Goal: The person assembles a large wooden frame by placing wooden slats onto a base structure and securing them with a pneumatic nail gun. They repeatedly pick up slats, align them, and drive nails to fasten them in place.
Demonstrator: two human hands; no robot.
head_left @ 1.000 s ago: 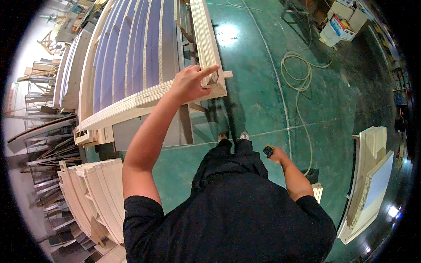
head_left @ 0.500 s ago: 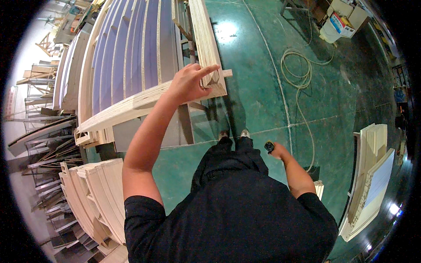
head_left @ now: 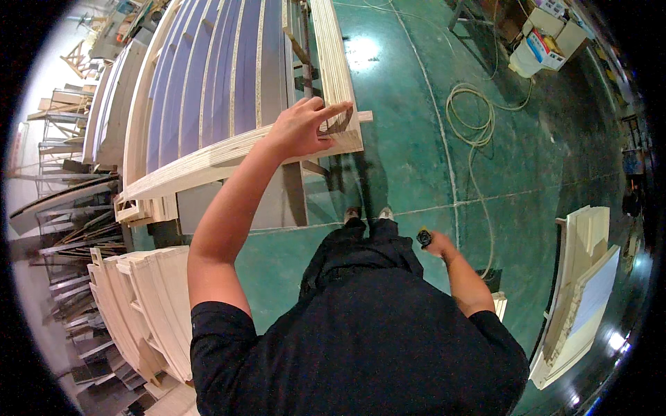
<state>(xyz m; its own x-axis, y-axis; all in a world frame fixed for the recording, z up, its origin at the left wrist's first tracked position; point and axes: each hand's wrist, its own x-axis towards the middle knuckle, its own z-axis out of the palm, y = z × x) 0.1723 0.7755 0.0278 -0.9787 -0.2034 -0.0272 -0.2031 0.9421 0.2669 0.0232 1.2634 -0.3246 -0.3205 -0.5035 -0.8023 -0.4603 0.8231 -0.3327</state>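
My left hand (head_left: 300,129) is at the near right corner of a pale wooden frame (head_left: 208,162), thumb and index finger spread wide across the corner. Whether the fingertips press on the wood I cannot tell. A short wooden piece (head_left: 365,116) sticks out beyond this corner. Inside the frame lie bluish-purple panels (head_left: 216,83) with several pale strips between them. Low at my right side, my right hand (head_left: 440,245) is closed round a black tool with a yellow edge (head_left: 424,238). Its exact kind does not show.
Stacked wooden frames (head_left: 149,305) stand at left, near racks of boards (head_left: 59,229). A coiled hose (head_left: 473,121) trails over the green floor (head_left: 402,163). More panels (head_left: 577,291) lean at right, and a white bucket (head_left: 525,61) stands at the far right.
The view has shifted slightly, so the scene sits a little differently. My left hand stays at the frame's corner, and my right hand still holds the tool low at my side.
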